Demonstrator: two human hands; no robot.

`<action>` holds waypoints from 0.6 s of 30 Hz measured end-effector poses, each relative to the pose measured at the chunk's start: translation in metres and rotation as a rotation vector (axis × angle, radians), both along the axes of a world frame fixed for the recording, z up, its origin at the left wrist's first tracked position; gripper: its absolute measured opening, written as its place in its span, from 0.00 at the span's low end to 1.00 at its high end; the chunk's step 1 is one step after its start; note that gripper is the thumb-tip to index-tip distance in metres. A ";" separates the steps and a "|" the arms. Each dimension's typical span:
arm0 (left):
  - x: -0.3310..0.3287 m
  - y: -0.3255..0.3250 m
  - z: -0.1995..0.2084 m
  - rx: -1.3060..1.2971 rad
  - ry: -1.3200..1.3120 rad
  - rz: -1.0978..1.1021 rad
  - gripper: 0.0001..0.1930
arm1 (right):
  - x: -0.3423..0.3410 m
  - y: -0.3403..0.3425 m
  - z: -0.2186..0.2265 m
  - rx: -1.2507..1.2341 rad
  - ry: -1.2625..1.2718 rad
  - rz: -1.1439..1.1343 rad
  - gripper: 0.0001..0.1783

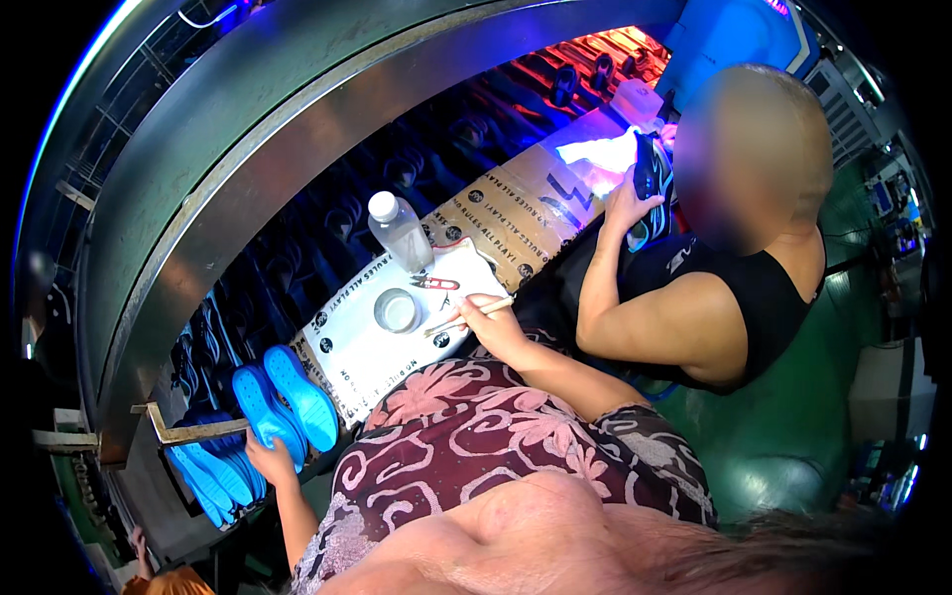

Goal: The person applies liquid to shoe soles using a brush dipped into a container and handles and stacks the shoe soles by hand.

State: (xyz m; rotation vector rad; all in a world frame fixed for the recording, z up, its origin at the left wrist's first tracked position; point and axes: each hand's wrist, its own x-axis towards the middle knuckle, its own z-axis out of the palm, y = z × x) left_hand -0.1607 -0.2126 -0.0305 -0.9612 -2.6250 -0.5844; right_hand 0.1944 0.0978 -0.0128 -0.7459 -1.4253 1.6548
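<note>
At the lower left, my left hand [275, 460] is closed on the near end of a bright blue shoe sole [256, 399]. Leaning beside it is another blue sole [301, 395], and several more blue soles [205, 482] stand stacked behind the hand. My right hand [494, 327] pinches a thin brush with a pale handle [504, 303], its tip pointing left over the white printed sheet [362, 342]. Left of the brush tip sits a round clear cup [397, 311]. Red-handled thread snips [436, 284] lie beyond it, near a translucent bottle with a white cap [400, 233].
A dark conveyor [387, 169] carrying shoe parts runs behind the cardboard-covered ledge [516, 203], under a curved metal hood [258, 134]. A metal bracket [188, 433] juts out by my left hand. Close on my right, a co-worker [664, 307] holds a dark shoe [650, 183].
</note>
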 end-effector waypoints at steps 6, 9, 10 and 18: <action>-0.050 -0.069 -0.068 -0.069 -0.415 0.237 0.30 | -0.020 -0.005 0.013 0.014 -0.112 0.067 0.15; -0.068 -0.060 -0.058 0.350 -1.001 0.218 0.22 | -0.020 -0.004 0.011 0.017 -0.095 0.017 0.15; -0.052 -0.044 -0.029 0.674 -1.302 0.346 0.20 | -0.016 -0.002 0.010 0.068 -0.132 0.020 0.16; 0.044 0.029 0.032 1.111 -1.438 0.061 0.12 | -0.005 0.008 0.014 0.021 -0.191 0.037 0.20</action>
